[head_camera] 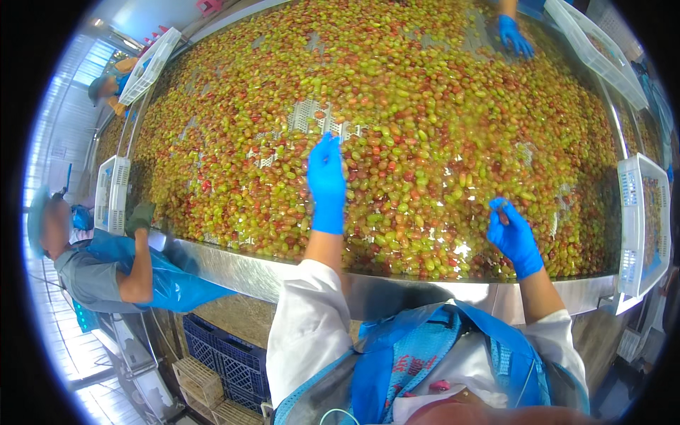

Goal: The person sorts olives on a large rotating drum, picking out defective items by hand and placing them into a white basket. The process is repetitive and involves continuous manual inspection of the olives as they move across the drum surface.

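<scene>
A wide layer of small oval grape-like fruits, green to dark red and glossy, spreads over a metal sorting table. Through gaps shows its perforated metal plate. My left hand, in a blue glove, reaches over the middle of the fruits beside the largest near gap. Its fingertips are drawn together; whether anything is between them is hidden. At the right, near the front edge, my right hand, gloved too, pinches a dark red fruit between thumb and fingers, above the layer.
A metal rim borders the table in front of me. White plastic crates stand at the right, others at the left. A co-worker's blue-gloved hand is across the table. Another person works at left. Blue crates are below.
</scene>
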A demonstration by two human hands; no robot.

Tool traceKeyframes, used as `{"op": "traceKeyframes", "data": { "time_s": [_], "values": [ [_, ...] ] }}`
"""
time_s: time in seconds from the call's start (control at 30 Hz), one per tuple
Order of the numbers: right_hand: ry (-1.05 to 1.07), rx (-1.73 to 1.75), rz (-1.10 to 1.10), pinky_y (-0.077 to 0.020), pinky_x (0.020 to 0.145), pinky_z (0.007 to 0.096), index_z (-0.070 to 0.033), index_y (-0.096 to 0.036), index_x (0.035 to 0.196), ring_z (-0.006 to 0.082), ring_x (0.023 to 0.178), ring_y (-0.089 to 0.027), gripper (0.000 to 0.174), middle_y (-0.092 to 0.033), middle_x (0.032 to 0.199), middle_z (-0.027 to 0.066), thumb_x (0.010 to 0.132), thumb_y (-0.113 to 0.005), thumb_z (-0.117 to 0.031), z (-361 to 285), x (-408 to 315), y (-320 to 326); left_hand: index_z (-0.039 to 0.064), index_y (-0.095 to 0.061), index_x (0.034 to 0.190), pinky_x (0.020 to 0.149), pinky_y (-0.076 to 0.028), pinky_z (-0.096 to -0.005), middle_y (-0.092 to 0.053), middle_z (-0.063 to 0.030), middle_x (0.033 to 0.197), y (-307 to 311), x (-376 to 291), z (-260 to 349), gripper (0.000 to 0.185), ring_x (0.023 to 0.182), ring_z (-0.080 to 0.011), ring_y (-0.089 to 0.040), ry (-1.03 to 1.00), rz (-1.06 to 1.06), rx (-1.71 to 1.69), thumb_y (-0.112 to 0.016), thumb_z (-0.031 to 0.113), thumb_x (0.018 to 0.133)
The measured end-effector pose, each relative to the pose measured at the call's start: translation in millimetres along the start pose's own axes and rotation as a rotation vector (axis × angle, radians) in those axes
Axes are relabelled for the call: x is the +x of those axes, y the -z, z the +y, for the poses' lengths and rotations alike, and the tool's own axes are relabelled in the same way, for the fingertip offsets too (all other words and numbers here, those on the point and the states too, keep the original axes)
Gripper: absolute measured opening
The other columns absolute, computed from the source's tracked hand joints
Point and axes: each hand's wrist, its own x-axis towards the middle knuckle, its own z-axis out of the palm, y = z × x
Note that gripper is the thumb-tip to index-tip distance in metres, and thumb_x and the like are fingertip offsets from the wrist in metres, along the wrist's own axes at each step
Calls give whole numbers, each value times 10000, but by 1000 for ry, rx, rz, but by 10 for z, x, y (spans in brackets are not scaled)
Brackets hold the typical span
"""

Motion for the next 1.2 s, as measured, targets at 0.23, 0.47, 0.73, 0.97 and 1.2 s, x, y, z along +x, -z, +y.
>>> {"op": "traceKeyframes", "data": {
  "time_s": [0.23,0.47,0.73,0.97,1.2],
  "values": [
    [-134,327,98,-544,935,444,-87,-497,1392,319,1185,-607,489,-594,1334,179,1005,-553,-380,502,104,-871,108,-584,1373,920,-531,-443,-641,-188,1263,-1119,-1437,335,529,1084,-347,-648,-351,-715,-17,-674,107,852],
    [-290,404,-156,-436,608,287,-128,-627,938,155,725,-520,339,-603,824,40,1030,-522,-437,729,311,-882,61,-562,1391,1035,-451,-494,-574,-204,1377,-74,-755,389,593,1204,-387,-582,-523,-122,463,-733,267,861],
    [-499,55,38,-320,425,219,-133,-674,1048,67,494,-403,257,-567,703,-30,1018,-575,-369,1014,231,-639,42,-339,1531,1124,-207,-682,-323,-264,1557,820,-88,-513,976,1403,-467,-336,71,341,1240,-618,675,842],
    [-415,-207,203,-410,530,190,-11,-609,1300,77,640,-541,389,-673,915,42,922,-620,-102,1000,27,-827,104,-272,1578,1089,-171,-767,-174,-227,1636,-528,-909,25,1043,1430,-593,-167,-125,-398,1060,-643,695,803],
    [-396,-279,189,-477,625,229,-31,-612,1283,137,851,-650,432,-695,1063,71,851,-616,-43,1165,165,-499,171,-364,1553,1178,-195,-607,-198,-201,1640,-370,-1222,-200,877,1471,-498,-205,-429,-531,600,-727,497,825]
  ]
}}
